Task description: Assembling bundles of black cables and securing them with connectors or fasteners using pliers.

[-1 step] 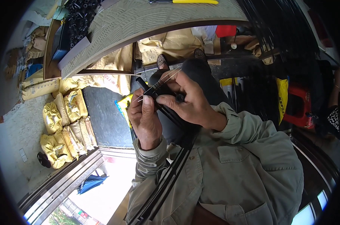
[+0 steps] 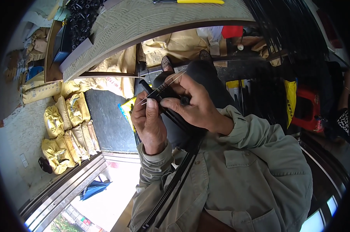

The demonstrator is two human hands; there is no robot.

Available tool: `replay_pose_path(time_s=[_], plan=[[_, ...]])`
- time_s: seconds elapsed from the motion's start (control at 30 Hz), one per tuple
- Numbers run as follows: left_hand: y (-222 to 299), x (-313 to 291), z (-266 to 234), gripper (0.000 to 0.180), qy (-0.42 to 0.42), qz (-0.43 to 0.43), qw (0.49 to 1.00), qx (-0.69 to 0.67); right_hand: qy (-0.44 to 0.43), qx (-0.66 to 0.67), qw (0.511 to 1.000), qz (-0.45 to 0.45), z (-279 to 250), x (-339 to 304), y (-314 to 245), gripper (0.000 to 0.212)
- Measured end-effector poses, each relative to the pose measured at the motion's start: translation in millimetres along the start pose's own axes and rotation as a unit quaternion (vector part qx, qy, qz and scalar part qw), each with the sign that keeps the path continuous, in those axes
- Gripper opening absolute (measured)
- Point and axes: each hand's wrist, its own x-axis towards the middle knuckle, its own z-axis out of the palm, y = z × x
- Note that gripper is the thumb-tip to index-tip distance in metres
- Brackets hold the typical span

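My left hand (image 2: 149, 121) is closed, with its thumb pressed on a black stick-like part (image 2: 147, 86) that has a round, capped end and a small crosspiece. From the other side, my right hand (image 2: 192, 102) pinches the same assembly between thumb and fingers. Thin, pale, needle-like rods (image 2: 178, 76) run past my right fingertips, with small dark coils or rings around them. Beside my right thumb shows a round black end piece (image 2: 185, 101). Several long, thin black rods (image 2: 178, 176) slope from my hands down across my shirt. My fingers hide where the pieces join.
A textured bench (image 2: 159, 19) curves across the top, bearing yellow-handled pliers (image 2: 200, 1) and a heap of small black parts (image 2: 82, 27). Yellow sacks (image 2: 68, 133) line the left wall. At the right are a red stool (image 2: 309, 112) and another person's arm (image 2: 345, 89).
The long black rods across my shirt have shifted slightly and lie closer together. My hands hold nearly the same position and grip.
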Motion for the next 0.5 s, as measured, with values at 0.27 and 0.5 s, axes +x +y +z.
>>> replay_pose_path(time_s=[0.27,0.5], plan=[[-5.8,-0.8,-4.5,0.028,0.031,0.047,0.998,0.003,-0.098,0.059,0.988,0.103,-12.8,6.4,-1.7,0.022],[-8.3,-2.3,-11.0,0.028,0.040,0.042,0.998,-0.002,-0.063,-0.080,0.994,0.041,-6.9,1.1,-5.3,0.018]])
